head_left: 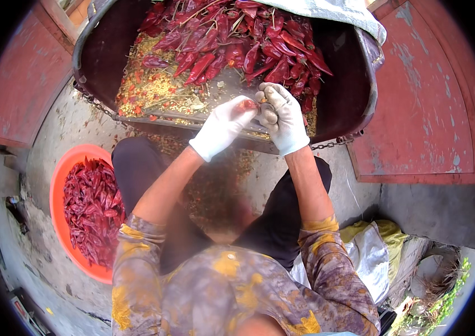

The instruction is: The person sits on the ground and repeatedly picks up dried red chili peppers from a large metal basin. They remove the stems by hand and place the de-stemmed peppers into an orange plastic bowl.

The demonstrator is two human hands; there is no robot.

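Note:
My left hand (230,122) and my right hand (282,115), both in white work gloves, meet at the fingertips over the near edge of a wooden board (237,90). Right-hand fingers are curled in, their tips grimy. A reddish patch marks the left glove near the thumb; whether it is a stain or a pepper piece is unclear. What lies between the fingertips is mostly hidden. Just beyond my hands, dried red chilli peppers (237,50) with stems are heaped on the board. Yellow seeds (153,90) and red flakes cover its left side.
The board sits in a dark open-topped cart tub (348,84) with chains (332,145) below its rim. An orange basin (58,201) of chillies stands left of my knee. White cloth (330,10) drapes the far rim. Sacks (367,256) lie at right. Red painted panels (422,96) flank the tub.

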